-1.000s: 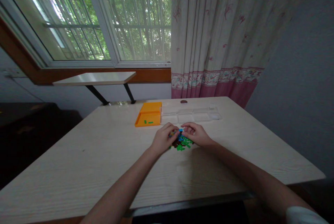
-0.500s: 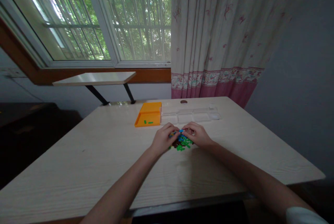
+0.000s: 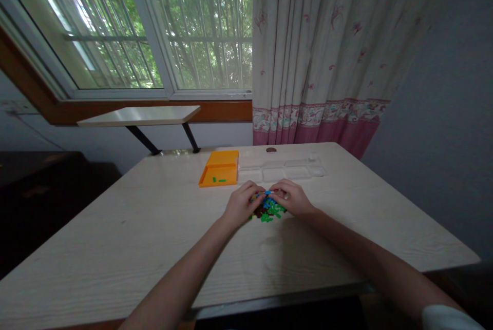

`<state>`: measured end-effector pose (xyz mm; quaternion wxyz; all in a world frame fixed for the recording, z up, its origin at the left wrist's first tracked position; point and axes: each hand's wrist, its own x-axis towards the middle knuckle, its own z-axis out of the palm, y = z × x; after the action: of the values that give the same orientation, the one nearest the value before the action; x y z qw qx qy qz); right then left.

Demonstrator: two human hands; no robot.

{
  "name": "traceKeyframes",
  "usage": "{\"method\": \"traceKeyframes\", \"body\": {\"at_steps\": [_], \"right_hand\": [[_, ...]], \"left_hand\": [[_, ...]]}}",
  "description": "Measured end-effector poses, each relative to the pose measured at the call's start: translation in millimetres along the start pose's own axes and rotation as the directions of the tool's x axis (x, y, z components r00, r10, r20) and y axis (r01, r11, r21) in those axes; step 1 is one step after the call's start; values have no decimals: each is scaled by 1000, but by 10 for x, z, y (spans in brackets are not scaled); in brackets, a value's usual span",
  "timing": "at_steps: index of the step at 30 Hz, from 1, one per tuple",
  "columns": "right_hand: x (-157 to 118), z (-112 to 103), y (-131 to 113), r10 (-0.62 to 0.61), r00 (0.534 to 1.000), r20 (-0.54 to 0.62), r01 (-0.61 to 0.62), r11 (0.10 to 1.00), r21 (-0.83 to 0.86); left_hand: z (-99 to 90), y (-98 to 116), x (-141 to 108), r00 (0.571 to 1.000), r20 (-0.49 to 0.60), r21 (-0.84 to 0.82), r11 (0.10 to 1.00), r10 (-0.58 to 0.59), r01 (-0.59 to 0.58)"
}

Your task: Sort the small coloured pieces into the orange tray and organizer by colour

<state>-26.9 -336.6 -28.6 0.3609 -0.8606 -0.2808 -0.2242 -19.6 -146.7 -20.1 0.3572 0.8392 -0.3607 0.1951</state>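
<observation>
Both hands meet over the pile of small bricks, the left hand and right hand pinching one blue piece between them, its length running hand to hand

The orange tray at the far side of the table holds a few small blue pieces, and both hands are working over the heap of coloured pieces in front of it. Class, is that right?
Not quite. In the head view the pieces in the orange tray are green, not blue. The rest holds: the left hand and right hand meet over the heap of coloured pieces on the table.
</observation>
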Motion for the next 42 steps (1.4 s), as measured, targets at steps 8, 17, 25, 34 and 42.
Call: {"method": "traceKeyframes", "body": {"at_steps": [8, 17, 25, 34, 42], "right_hand": [[-4, -5, 2, 0, 1000, 16, 0, 1000, -18], [3, -29, 61, 29, 1000, 12, -28, 998, -55], [9, -77, 137, 37, 999, 38, -34, 996, -81], [18, -109, 175, 59, 992, 109, -47, 993, -107], [8, -177, 221, 49, 943, 330, -18, 995, -95]], "left_hand": [[2, -2, 8, 1000, 9, 5, 1000, -12, 12], [-87, -158, 106, 992, -10, 122, 985, -126, 126], [-225, -577, 471, 932, -7, 360, 869, -362, 340], [-104, -518, 521, 904, 27, 408, 830, -427, 380], [-41, -313, 196, 967, 149, 283, 946, -207, 159]]}}
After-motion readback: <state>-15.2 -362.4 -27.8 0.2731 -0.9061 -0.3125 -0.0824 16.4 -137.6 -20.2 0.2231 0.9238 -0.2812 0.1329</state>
